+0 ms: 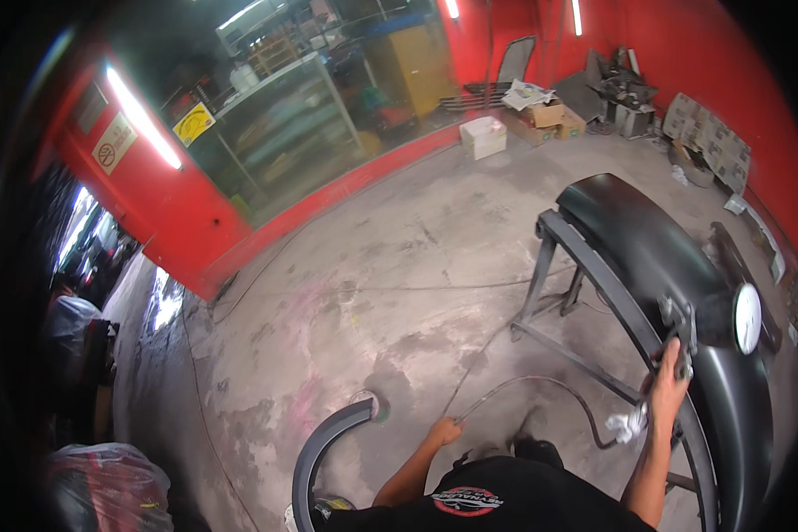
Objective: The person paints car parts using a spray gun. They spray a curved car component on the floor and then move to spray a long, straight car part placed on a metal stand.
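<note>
My right hand (668, 390) is closed on a metal spray gun (683, 324), whose dark cup has a round white lid (747, 317); a white cloth (628, 424) hangs below at the hose. The gun is over a long, curved dark-grey panel (619, 222) lying along a grey metal stand (534, 293) on my right. My left hand (443, 432), lower in the middle, is closed round the thin air hose (532, 378), which loops across to the gun. A curved dark strip (315, 457) stands out at the lower left of that hand.
Red walls (727, 53) surround a concrete floor (399, 230) crossed by cords, with a glass partition (284, 124) ahead. Cardboard boxes (530, 131), a white box (483, 139) and scrap parts (621, 93) line the back right. Plastic-covered items (106, 483) are at the lower left.
</note>
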Motion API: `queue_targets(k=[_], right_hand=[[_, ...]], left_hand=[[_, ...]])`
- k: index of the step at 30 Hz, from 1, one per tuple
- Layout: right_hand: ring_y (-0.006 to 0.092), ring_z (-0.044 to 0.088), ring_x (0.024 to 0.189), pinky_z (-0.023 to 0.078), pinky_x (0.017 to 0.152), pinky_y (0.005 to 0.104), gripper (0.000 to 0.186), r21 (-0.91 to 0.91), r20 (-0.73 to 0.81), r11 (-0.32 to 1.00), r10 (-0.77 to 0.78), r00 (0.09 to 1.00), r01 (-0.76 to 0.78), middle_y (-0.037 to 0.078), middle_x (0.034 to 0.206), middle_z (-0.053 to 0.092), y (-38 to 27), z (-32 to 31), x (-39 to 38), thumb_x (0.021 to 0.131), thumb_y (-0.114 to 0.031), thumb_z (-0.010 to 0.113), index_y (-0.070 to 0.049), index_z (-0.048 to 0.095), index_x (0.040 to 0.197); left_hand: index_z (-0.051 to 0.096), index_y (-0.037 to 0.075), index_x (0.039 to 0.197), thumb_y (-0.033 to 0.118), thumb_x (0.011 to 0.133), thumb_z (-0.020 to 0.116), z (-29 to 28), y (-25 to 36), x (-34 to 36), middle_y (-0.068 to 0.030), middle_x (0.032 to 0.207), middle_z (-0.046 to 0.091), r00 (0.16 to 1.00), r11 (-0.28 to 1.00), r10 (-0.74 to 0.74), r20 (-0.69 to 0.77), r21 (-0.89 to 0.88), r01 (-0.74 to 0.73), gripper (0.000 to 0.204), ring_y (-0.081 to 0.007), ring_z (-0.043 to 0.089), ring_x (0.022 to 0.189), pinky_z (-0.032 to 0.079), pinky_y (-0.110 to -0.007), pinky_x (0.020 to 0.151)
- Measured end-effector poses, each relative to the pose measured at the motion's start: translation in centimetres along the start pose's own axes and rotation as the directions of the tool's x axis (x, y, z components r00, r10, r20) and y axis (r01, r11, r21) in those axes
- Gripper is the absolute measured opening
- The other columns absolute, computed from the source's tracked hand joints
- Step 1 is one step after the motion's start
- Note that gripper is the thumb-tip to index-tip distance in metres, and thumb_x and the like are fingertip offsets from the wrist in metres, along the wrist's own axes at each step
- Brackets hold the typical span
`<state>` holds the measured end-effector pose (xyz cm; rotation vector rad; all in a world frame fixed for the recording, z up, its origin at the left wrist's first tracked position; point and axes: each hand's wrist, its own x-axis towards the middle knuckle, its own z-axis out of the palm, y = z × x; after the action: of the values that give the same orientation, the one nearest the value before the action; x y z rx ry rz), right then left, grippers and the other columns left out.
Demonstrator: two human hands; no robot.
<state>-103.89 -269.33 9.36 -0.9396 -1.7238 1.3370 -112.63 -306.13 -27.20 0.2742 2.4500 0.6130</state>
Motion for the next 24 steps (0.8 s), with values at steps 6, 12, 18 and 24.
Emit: queue_targets(k=[6, 12, 18, 24], right_hand=[[0.0085, 0.045, 0.041, 0.033, 0.036, 0.0252, 0.043, 0.05, 0.334, 0.999, -0.002, 0.943, -0.015, 0.005, 0.076, 0.057, -1.8, 13.2, 8.3, 0.097, -0.045, 0.046, -0.004, 0.056, 0.088], [0.0083, 0.045, 0.04, 0.033, 0.038, 0.0244, 0.044, 0.059, 0.705, 0.992, 0.036, 0.708, -0.11, 0.001, 0.055, 0.05, -1.6, 25.0, 7.1, 0.097, -0.044, 0.047, -0.003, 0.062, 0.092], [0.007, 0.041, 0.038, 0.028, 0.036, 0.0248, 0.04, -0.166, 0.826, 0.97, 0.234, 0.512, -0.175, -0.002, 0.049, 0.045, 0.3, 32.0, 9.6, 0.096, -0.04, 0.051, -0.004, 0.063, 0.084], [0.0169, 0.053, 0.054, 0.042, 0.052, 0.0357, 0.038, -0.254, 0.822, 0.964, 0.259, 0.508, -0.082, 0.006, 0.057, 0.055, 2.2, 43.3, 11.5, 0.091, -0.037, 0.059, 0.001, 0.061, 0.085]], left_hand=[[0.066, -0.007, 0.088, 0.054, 0.086, 0.05, -2.5, -1.7, 0.4, -0.0297, 0.09, 0.064, 0.958, 0.945, -0.283, -0.04, -0.18, 0.272, 0.063, -0.0418, 0.063, 0.093, 0.049, -0.046, 0.079], [0.064, 0.0, 0.072, 0.039, 0.082, 0.067, -13.8, -2.5, -2.5, -0.0175, 0.054, 0.055, 0.358, 0.807, -0.589, -0.724, -0.505, 0.307, 0.041, -0.0285, 0.053, 0.049, 0.042, -0.04, 0.053], [0.052, 0.0, 0.065, 0.025, 0.083, 0.064, -30.3, -1.1, 3.3, -0.0092, 0.052, 0.042, 0.129, 0.796, -0.602, -0.788, -0.579, 0.177, 0.033, -0.0172, 0.035, 0.054, 0.036, -0.035, 0.05], [0.063, -0.001, 0.074, 0.013, 0.079, 0.056, -40.8, -7.4, 14.4, -0.0135, 0.062, 0.06, 0.158, 0.966, -0.244, -0.957, -0.255, -0.047, 0.016, -0.0222, 0.053, 0.058, 0.046, -0.037, 0.061]])
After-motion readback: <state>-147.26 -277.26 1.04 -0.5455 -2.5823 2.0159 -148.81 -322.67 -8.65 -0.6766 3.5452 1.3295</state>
